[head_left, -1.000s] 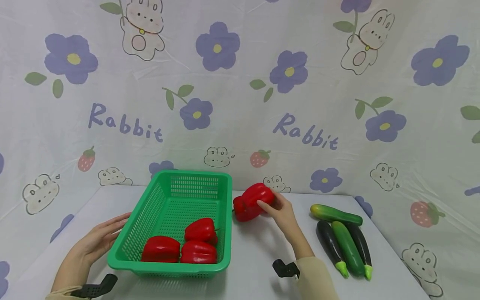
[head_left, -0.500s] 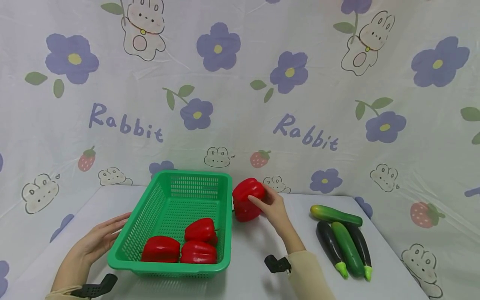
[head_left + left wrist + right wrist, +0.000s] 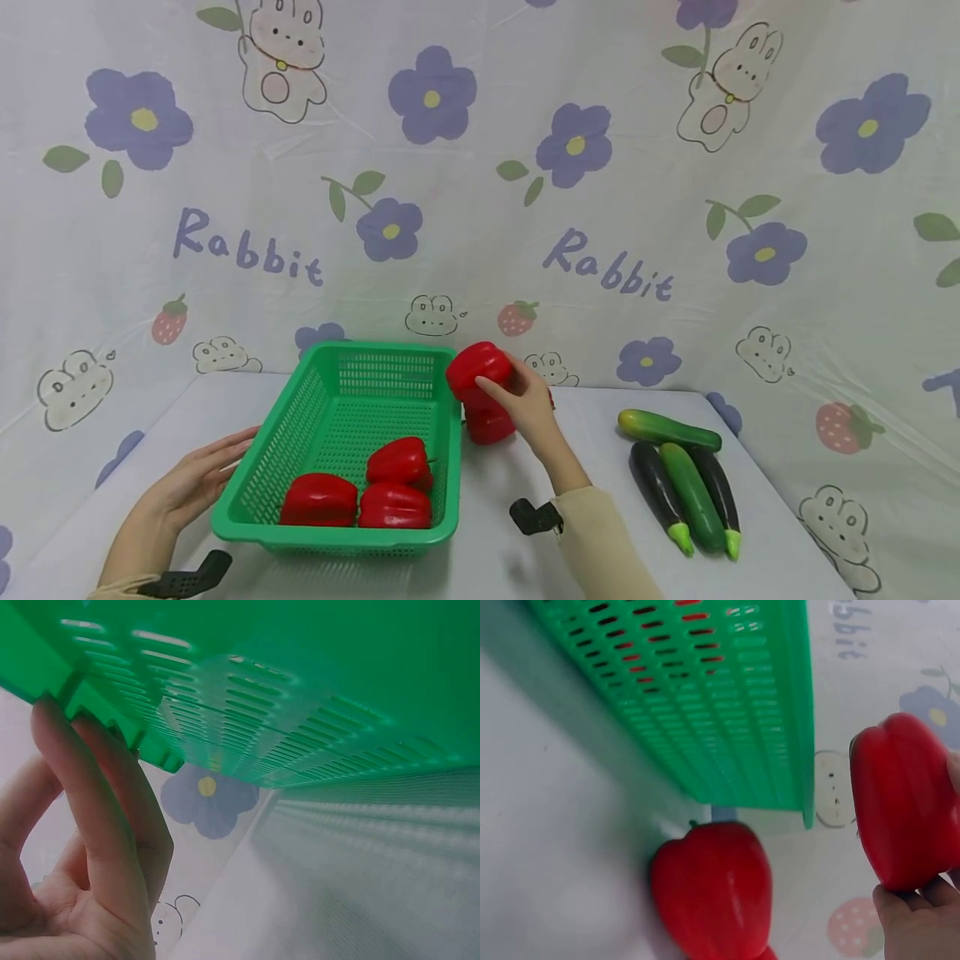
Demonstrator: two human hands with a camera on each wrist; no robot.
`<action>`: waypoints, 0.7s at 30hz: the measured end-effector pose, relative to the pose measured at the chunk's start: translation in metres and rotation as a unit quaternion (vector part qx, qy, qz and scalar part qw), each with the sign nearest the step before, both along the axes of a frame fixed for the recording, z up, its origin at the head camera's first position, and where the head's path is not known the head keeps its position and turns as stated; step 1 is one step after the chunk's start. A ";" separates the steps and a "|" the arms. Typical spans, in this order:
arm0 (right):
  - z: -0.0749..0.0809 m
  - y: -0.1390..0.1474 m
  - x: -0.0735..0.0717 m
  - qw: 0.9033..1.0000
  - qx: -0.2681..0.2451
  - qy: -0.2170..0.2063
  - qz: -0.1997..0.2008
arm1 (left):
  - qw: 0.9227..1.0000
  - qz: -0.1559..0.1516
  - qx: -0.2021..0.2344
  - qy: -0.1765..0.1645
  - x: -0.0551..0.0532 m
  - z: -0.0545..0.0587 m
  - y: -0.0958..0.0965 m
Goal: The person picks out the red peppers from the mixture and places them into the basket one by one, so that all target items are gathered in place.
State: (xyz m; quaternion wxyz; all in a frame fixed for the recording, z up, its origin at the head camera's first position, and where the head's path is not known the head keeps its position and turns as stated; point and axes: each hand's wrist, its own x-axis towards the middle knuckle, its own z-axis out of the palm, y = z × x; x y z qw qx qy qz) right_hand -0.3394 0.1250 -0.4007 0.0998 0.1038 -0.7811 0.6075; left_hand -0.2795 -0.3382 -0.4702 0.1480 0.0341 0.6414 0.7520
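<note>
My right hand grips a red bell pepper, raised beside the far right corner of the green plastic basket. In the right wrist view the held pepper is clear of the table, with fingers at its lower end. Another red bell pepper stays on the table under it, and a sliver of a further one shows behind my hand. Three red bell peppers, one of them on the left, lie in the basket's near end. My left hand has its fingertips under the basket's left rim.
To the right on the white table lies a group of vegetables: a yellow-tipped green one, a green zucchini and two dark eggplants, one in front. A curtain printed with rabbits and flowers hangs behind the table.
My right hand has lifted the bell pepper up and to the left, toward the basket's rim, uncovering more of the peppers on the table. My left hand keeps its place.
</note>
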 end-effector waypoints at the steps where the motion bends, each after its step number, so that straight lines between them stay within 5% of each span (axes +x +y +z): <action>1: 0.002 -0.002 0.000 1.000 -0.001 -0.001 0.000 | 1.000 0.000 -0.001 -0.001 0.000 0.000 0.000; 8: 0.020 -0.019 0.009 1.000 0.007 -0.003 0.005 | 1.000 -0.001 -0.007 0.002 0.001 0.000 0.000; 21: 0.017 -0.044 0.004 0.999 0.018 0.004 0.046 | 1.000 -0.016 0.002 0.015 0.001 0.000 0.001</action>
